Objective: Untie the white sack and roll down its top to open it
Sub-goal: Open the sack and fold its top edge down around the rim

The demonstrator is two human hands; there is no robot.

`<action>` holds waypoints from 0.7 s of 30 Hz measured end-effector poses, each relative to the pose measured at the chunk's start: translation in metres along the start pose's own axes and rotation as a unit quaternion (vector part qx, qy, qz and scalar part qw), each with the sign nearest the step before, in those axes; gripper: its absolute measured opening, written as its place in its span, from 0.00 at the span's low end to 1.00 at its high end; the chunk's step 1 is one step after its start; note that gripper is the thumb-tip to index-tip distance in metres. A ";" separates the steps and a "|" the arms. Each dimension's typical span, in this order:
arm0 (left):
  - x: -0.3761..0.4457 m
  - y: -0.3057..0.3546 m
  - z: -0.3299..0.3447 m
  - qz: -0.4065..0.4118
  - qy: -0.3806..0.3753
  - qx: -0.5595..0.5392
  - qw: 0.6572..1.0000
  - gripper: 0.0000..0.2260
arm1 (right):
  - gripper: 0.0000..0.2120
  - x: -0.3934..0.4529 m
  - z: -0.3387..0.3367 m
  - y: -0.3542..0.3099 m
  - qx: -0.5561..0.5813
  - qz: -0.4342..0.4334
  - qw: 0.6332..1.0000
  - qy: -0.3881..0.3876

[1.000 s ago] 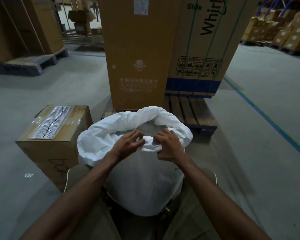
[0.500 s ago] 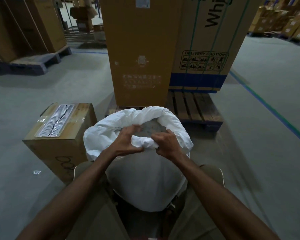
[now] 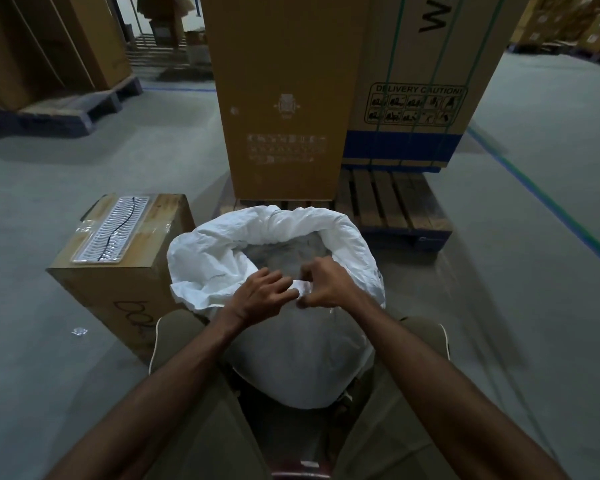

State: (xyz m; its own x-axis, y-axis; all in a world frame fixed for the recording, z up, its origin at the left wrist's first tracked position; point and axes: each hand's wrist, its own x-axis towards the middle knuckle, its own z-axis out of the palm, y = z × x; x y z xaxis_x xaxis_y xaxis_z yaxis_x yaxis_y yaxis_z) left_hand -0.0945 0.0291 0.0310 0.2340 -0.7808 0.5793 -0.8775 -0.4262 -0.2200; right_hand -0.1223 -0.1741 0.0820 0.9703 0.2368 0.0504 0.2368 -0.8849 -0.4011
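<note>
Two bare forearms reach forward from the bottom edge, converging at the near rim of one white sack (image 3: pixel 302 355), which stands between the person's knees on the grey floor (image 3: pixel 499 306). Left hand (image 3: pixel 260 296): palm down, fingers curled, pinching a fold of the sack's near lip. Right hand (image 3: pixel 326 285): knuckles up, thumb and fingers pressed together on the same small white fold; the two hands almost touch. Sack mouth is open; its top forms a thick rolled collar around the left, far and right sides. Contents dim, cannot tell what.

One small cardboard box (image 3: pixel 118 271) just left of the sack, with a clear plastic tray on top and illegible handwriting on its side.

One wooden pallet (image 3: pixel 395 209) beyond the sack carries two tall cartons: a plain brown carton (image 3: pixel 284 98) and a strapped carton (image 3: pixel 423 81) reading "DELIVERY CAUTION!" above pictograms and a blue band.

More stacked boxes far left and far right
</note>
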 end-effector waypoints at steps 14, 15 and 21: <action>0.006 -0.023 -0.006 -0.152 -0.238 -0.111 0.953 0.10 | 0.18 -0.021 0.062 0.002 -0.120 -0.108 0.983 0.086; -0.001 -0.020 -0.004 -0.116 -0.205 -0.094 0.967 0.09 | 0.20 -0.019 0.061 0.003 -0.066 -0.072 0.992 0.084; -0.031 -0.005 0.012 0.012 -0.027 -0.005 1.000 0.13 | 0.26 -0.006 0.051 0.004 0.063 0.035 0.997 -0.040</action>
State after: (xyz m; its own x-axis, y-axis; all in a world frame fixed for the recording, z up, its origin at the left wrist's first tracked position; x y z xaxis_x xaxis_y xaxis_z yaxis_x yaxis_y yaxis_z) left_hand -0.0926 0.0495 0.0043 0.2352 -0.8147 0.5300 -0.8870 -0.4029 -0.2257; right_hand -0.1294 -0.1583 0.0341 0.9758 0.2119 -0.0533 0.1555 -0.8446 -0.5123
